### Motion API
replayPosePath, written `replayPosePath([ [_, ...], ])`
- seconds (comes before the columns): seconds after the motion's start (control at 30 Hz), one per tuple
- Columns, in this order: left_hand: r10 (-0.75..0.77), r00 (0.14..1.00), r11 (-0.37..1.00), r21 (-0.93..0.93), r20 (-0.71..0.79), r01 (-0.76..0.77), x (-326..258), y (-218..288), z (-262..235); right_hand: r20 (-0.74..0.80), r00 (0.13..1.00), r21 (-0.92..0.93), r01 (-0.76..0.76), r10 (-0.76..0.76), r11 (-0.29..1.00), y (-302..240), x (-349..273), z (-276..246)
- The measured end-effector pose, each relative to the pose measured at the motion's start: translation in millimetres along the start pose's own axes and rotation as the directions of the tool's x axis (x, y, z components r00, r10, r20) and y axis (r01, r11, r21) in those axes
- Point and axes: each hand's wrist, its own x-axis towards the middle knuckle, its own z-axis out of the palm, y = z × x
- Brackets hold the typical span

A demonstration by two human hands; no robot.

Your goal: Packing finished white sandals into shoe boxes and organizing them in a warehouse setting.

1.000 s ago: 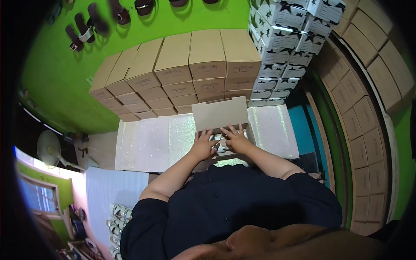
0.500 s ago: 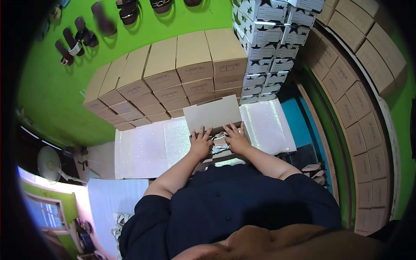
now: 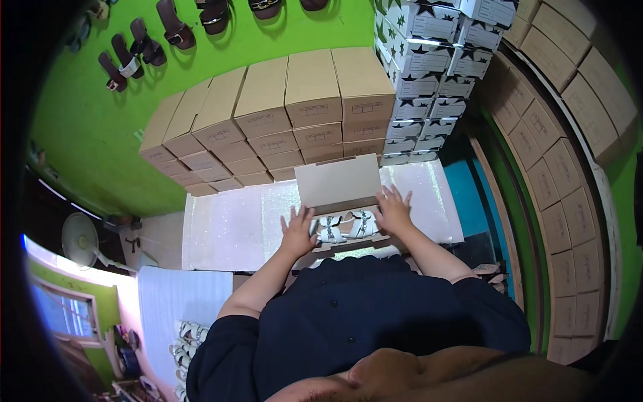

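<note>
Glittery white tabletop [image 3: 228, 228] before stacked brown cartons [image 3: 281, 127]: left hand [image 3: 297, 231] and right hand [image 3: 393, 211] spread flat either side of open shoebox [image 3: 338, 201], steadying it, white sandals [image 3: 345, 228] lying between.

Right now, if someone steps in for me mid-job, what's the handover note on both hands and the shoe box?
Left hand: open, flat on the left edge of the shoe box.
Right hand: open, on the right edge.
Lid: flipped up at the back, box open on the white table.
Done: pair of white sandals lies inside.
Left: lid not yet closed; stacked brown boxes stand behind.
</note>
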Motion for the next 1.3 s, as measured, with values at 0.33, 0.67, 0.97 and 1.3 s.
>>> replayPosePath([
  [0.33,-0.236,0.943,0.930,-0.228,0.233,0.289,-22,-40,23,0.394,0.904,0.361,-0.320,0.168,0.876,15,-18,36],
  [0.67,-0.099,0.991,0.972,-0.205,0.086,0.115,-57,-43,12,0.290,0.946,0.374,0.025,-0.142,0.927,-10,-25,22],
  [0.97,-0.078,0.996,0.980,-0.183,0.041,0.084,-62,-50,26,0.266,0.940,0.284,0.134,-0.213,0.949,-8,-30,36],
  [1.3,-0.141,0.989,0.974,-0.176,0.038,0.145,-56,-46,30,0.262,0.955,0.315,0.055,-0.142,0.948,-15,-24,37],
])
